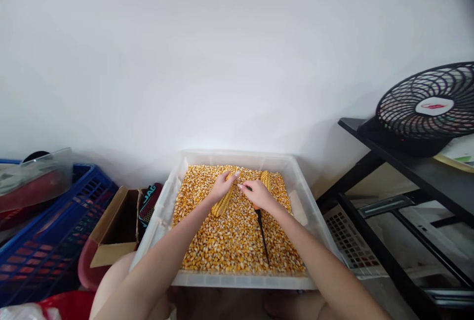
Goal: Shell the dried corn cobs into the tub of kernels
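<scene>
My left hand (221, 186) is wrapped around the upper part of a yellow corn cob (221, 207), which slants over loose kernels (225, 248). Close beside it, my right hand (257, 194) has its fingers pinched together near the cob's upper end; what they hold, if anything, is hard to make out. A thin black rod-like tool (262, 236) extends from under my right hand toward me over the kernels. Its upper part is hidden, so I cannot tell whether the hand grips it. Behind my right hand lies another corn cob (265, 180).
The kernels fill a translucent plastic bin (240, 279) against the white wall (237, 63). To the left are an open cardboard box (114, 255) and a blue crate (48, 241). A black fan (433, 105) stands on a dark rack (411, 167) at right.
</scene>
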